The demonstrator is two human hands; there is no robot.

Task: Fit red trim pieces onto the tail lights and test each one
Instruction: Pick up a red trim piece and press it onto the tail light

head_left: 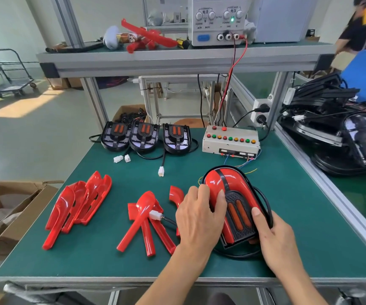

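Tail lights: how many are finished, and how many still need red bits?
None looks finished and set aside. Both hands, left hand and right hand, press red trim onto one tail light. Three bare tail lights wait behind; spare trim pieces lie left.

Head-worn wide-angle view, facing forward and down over a workbench.

The camera sits close above the green bench mat, with both forearms entering from the bottom edge; straight lines bow toward the borders, and the upper shelf spans the top.
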